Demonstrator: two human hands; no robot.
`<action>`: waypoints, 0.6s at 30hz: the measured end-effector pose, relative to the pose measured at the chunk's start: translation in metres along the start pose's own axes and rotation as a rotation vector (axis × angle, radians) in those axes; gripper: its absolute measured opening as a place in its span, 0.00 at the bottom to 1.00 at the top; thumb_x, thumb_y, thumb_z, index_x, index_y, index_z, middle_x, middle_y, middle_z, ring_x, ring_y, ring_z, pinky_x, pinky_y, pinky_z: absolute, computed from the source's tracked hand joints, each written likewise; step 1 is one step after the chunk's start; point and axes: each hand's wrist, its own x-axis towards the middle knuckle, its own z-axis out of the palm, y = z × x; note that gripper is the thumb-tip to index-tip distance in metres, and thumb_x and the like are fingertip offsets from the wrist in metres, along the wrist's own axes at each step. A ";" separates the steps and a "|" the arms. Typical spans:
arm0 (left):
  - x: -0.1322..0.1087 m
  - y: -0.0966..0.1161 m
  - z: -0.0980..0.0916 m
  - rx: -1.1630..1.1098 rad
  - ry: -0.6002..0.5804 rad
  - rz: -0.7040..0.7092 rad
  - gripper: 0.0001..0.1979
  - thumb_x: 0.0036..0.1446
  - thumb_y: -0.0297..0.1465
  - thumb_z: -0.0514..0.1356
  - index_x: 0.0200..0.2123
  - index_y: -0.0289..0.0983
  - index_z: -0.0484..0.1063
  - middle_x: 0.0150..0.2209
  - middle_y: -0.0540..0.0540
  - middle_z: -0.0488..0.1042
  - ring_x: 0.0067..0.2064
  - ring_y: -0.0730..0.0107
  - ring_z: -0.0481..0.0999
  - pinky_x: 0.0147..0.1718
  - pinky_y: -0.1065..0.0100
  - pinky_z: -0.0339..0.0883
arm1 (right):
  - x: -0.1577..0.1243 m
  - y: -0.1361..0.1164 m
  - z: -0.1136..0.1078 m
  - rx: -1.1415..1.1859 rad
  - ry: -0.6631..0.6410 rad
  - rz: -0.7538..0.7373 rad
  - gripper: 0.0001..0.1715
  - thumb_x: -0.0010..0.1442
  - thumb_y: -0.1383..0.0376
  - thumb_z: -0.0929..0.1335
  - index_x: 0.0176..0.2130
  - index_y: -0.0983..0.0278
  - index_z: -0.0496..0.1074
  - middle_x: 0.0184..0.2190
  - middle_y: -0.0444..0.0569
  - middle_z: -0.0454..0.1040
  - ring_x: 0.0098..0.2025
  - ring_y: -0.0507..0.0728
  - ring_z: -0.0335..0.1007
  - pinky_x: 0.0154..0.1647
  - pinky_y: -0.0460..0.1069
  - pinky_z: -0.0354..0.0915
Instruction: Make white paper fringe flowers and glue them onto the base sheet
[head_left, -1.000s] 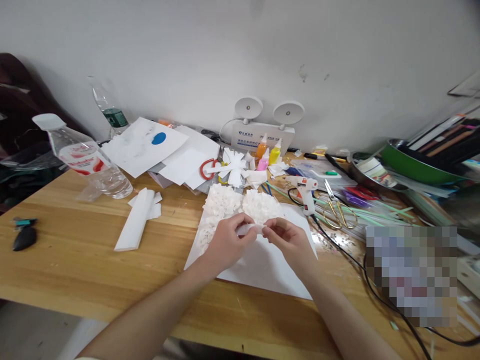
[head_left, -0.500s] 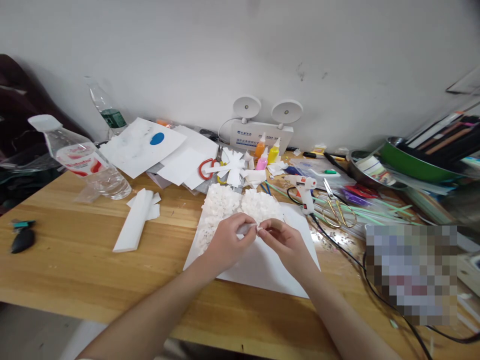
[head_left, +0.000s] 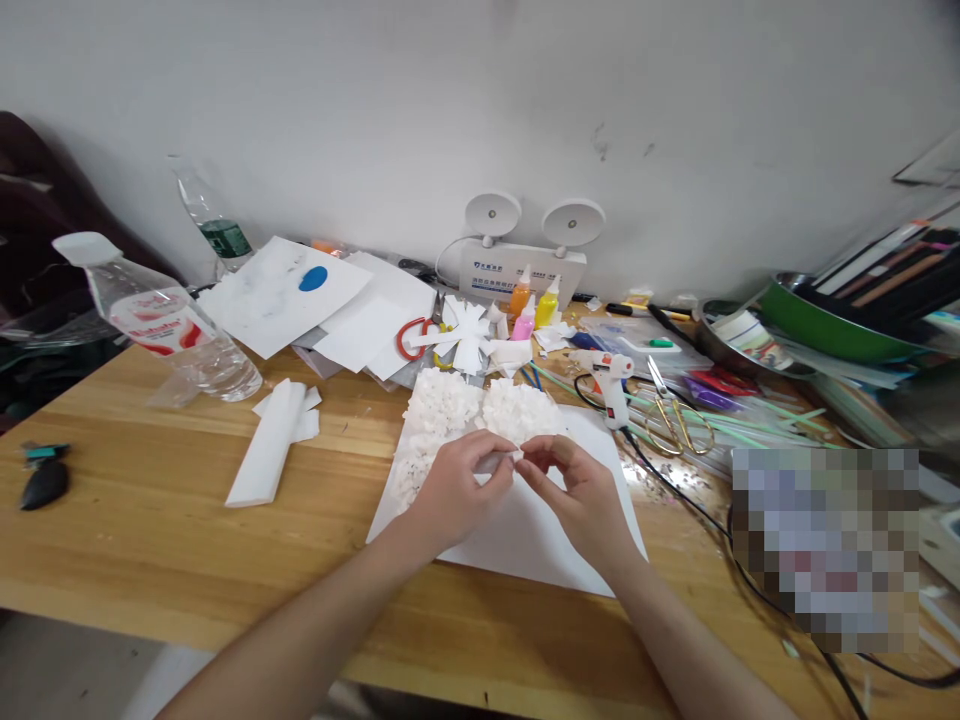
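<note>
On the wooden desk I see a white sheet at centre, heaped at its twelve o'clock edge with white tufts. Over it, my left hand and right hand have drawn closer than a second ago, fingertips pinched shut on one small white scrap between them, apparently being rolled tighter.

Pixelated patch masking desk items, green pan cut off right
</note>
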 end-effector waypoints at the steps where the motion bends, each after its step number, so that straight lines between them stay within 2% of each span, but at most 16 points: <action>1: 0.000 0.000 0.000 0.004 0.001 0.004 0.09 0.50 0.26 0.52 0.32 0.37 0.71 0.31 0.48 0.73 0.31 0.72 0.70 0.31 0.71 0.63 | 0.000 0.000 0.000 -0.002 0.002 0.001 0.08 0.53 0.62 0.66 0.34 0.62 0.68 0.26 0.46 0.69 0.29 0.53 0.64 0.33 0.49 0.62; 8: -0.001 -0.002 0.001 0.046 -0.011 0.053 0.08 0.50 0.26 0.52 0.31 0.37 0.70 0.30 0.48 0.73 0.32 0.71 0.70 0.33 0.70 0.63 | 0.000 0.000 0.001 -0.028 0.004 0.007 0.07 0.54 0.61 0.65 0.34 0.62 0.67 0.27 0.47 0.69 0.30 0.53 0.64 0.33 0.50 0.62; 15: -0.001 0.001 -0.001 0.048 -0.037 0.045 0.07 0.51 0.27 0.53 0.31 0.36 0.71 0.31 0.47 0.73 0.33 0.71 0.70 0.34 0.70 0.63 | 0.000 0.002 0.001 -0.041 0.037 0.006 0.09 0.53 0.61 0.66 0.35 0.63 0.68 0.31 0.48 0.71 0.33 0.54 0.66 0.35 0.50 0.63; 18: -0.001 0.001 -0.001 0.049 -0.038 0.040 0.07 0.51 0.27 0.53 0.32 0.36 0.71 0.32 0.47 0.74 0.33 0.71 0.71 0.34 0.70 0.63 | 0.000 0.001 0.001 -0.050 0.033 0.019 0.09 0.53 0.61 0.66 0.35 0.63 0.68 0.30 0.48 0.72 0.32 0.54 0.66 0.35 0.50 0.63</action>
